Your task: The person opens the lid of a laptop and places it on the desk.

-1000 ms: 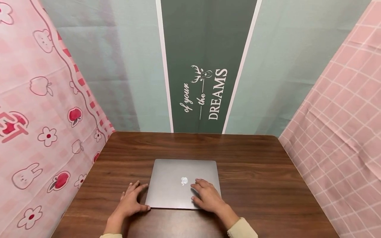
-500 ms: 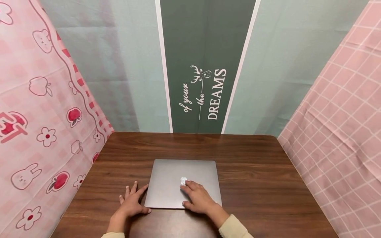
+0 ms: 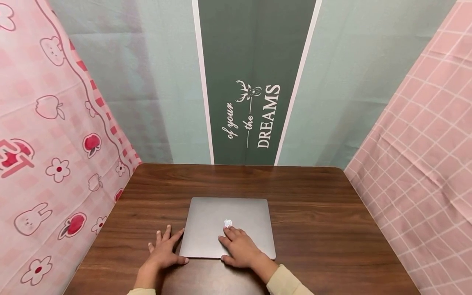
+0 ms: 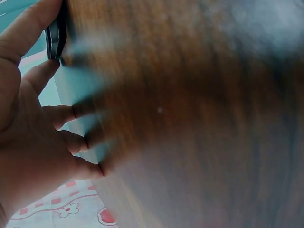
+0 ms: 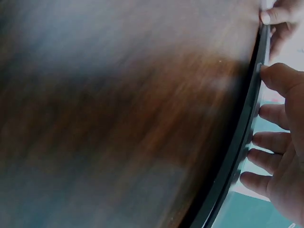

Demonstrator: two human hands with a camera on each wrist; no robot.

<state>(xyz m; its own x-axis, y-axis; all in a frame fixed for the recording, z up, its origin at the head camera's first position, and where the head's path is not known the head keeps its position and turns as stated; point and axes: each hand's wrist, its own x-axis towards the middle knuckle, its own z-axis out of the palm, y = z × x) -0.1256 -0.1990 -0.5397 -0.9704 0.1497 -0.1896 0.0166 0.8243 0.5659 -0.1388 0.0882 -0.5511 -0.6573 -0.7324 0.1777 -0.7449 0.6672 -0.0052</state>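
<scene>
A closed grey laptop (image 3: 206,235) with a pale apple logo lies flat on the brown wooden table (image 3: 313,229). My left hand (image 3: 162,252) is spread at the laptop's front left corner. Its thumb touches the front edge and its index finger the left side, while the other fingers rest on the table. In the left wrist view, the dark corner of the laptop shows between that thumb and index finger. My right hand (image 3: 241,248) rests on the lid just below the logo, fingers extended, with its thumb at the front edge near the middle.
Behind the table hangs a green cloth (image 3: 243,53) with white lettering. Pink patterned cloth (image 3: 66,135) stands along the left side, and a pink checked cloth (image 3: 420,155) along the right. Both wrist views show the wood surface blurred.
My right hand has slid left across the lid and slightly toward the front, bringing its thumb to the front edge. My left hand and the laptop have barely moved.
</scene>
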